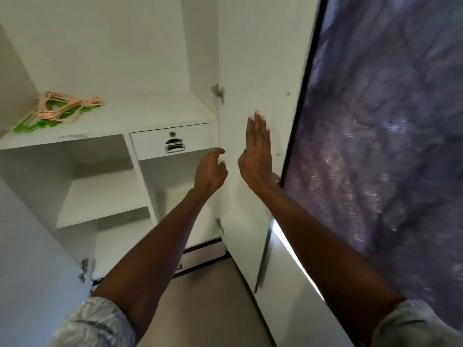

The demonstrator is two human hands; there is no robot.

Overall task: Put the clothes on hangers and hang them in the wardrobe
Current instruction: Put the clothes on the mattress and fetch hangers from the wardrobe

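The white wardrobe [140, 61] stands wide open in front of me. A heap of peach and green plastic hangers [59, 110] lies on its upper shelf at the left. My right hand [256, 151] is flat, fingers up, against the inside of the right wardrobe door [253, 71]. My left hand [210, 171] hovers loosely curled beside that door's hinge edge, holding nothing. No clothes are in view.
Below the shelf sit a small drawer with a metal handle [172, 144] and lower open shelves [105, 196]. The left door [32, 246] stands open at the lower left. A dark purple patterned surface [388, 146] fills the right side. Beige floor [208, 296] lies below.
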